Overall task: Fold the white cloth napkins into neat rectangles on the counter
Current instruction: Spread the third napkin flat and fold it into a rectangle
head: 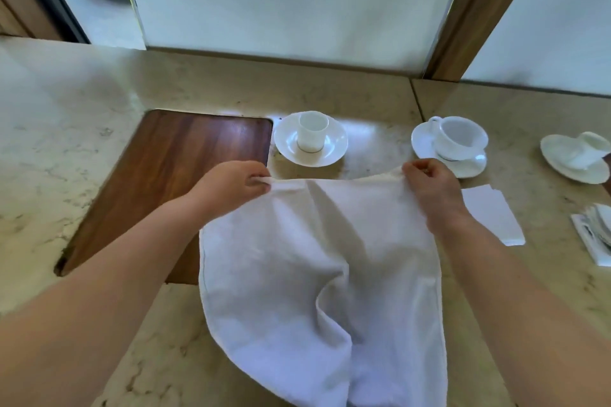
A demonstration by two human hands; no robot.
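Observation:
A large white cloth napkin (317,274) hangs spread between my two hands over the marble counter (82,129), with loose folds running down its middle. My left hand (236,183) pinches its far left corner. My right hand (433,188) pinches its far right corner. The napkin's near edge drops out of view at the bottom. A folded white napkin (492,215) lies flat on the counter just right of my right wrist, partly hidden by it.
A brown wooden board (172,175) is set into the counter at left, partly under the napkin. Behind stand three white cups on saucers (310,139) (453,145) (575,155). More folded white cloths (595,235) sit at the right edge. Frosted glass panels close the back.

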